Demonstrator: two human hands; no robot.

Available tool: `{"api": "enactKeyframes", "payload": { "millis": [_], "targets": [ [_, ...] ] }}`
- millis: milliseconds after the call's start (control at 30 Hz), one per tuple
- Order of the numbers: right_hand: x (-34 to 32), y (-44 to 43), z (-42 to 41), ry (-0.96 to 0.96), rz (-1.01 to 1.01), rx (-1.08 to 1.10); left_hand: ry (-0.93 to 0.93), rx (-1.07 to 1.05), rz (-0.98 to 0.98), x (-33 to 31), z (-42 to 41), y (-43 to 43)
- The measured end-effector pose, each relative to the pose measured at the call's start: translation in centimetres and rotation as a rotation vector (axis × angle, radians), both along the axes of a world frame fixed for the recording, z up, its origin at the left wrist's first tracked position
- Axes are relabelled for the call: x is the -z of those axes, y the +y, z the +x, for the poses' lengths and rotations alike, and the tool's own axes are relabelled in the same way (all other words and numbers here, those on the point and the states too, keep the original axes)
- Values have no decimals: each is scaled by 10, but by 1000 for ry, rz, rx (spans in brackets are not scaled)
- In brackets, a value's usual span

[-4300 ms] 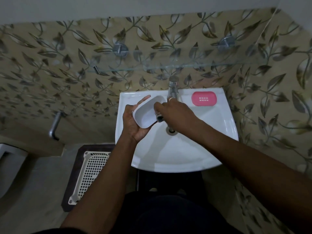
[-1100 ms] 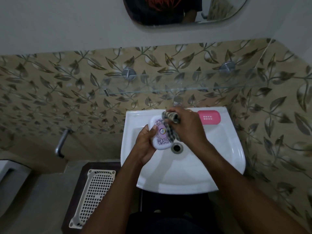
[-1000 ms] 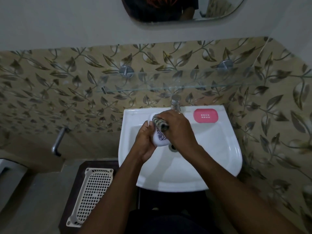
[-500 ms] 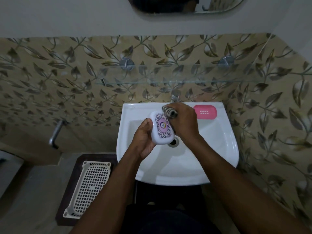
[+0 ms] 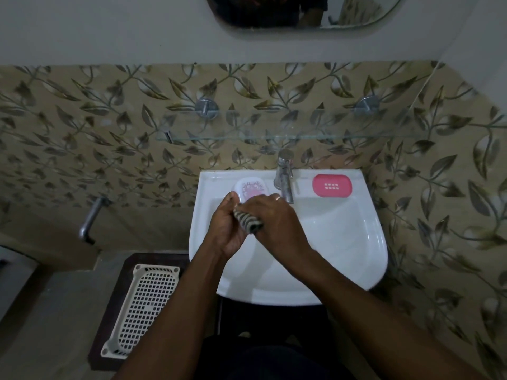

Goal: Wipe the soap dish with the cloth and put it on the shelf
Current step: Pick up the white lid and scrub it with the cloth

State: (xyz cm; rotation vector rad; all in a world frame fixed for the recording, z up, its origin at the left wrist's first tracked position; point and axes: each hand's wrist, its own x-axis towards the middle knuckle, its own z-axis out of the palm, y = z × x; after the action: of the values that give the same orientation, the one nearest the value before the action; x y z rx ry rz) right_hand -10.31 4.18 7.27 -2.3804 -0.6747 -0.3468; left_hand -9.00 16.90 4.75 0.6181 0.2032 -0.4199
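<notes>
1. the left hand (image 5: 226, 229) holds the soap dish (image 5: 251, 188) by its near edge, thumb against the rim.
2. the dish, patterned face up, is at the back left of the sink (image 5: 343, 242), just left of the tap (image 5: 284, 176); i cannot tell if it rests on the ledge.
3. the right hand (image 5: 274, 223) curls round the striped cloth (image 5: 249, 222), bunched between both hands, just in front of the dish.
4. the glass shelf (image 5: 301, 130) hangs on the wall above the tap.
5. a pink tray (image 5: 332, 185) lies on the ledge right of the tap.
</notes>
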Motion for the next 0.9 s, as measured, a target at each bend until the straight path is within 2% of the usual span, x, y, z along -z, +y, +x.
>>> {"api": "enactKeyframes", "payload": {
  "millis": [67, 133, 200, 267, 333, 400, 533, 600, 667, 733, 800, 900],
  "targets": [
    [3, -8, 4, 37, 50, 44, 34, -16, 46, 3, 1, 1],
    [3, -18, 24, 104, 162, 272, -16, -78, 106, 8, 0, 0],
    [-2, -23, 34, 97, 195, 373, -13, -110, 107, 11, 2, -1],
    [-5, -13, 24, 23, 116, 262, 18, -107, 85, 9, 5, -1],
    [0, -2, 2, -36, 39, 44, 60, -102, 61, 6, 8, 0],
    [7, -4, -7, -21, 20, -28, 97, -111, 53, 11, 8, 3],
    [9, -27, 29, 79, 215, 349, 34, -149, 47, 9, 8, -2],
    [7, -23, 24, 20, 182, 293, 47, -167, 33, 8, 9, -2],
    [10, -11, 6, -40, 86, 86, 80, -179, 21, 10, 11, -1],
    [16, -7, -10, -30, 48, -29, 112, -192, 20, 14, 12, 2],
    [21, -15, 1, -11, 148, 51, 97, -223, 21, 14, 12, 2],
    [17, -30, 20, 59, 257, 328, 78, -235, 11, 12, 12, 2]
  ]
}}
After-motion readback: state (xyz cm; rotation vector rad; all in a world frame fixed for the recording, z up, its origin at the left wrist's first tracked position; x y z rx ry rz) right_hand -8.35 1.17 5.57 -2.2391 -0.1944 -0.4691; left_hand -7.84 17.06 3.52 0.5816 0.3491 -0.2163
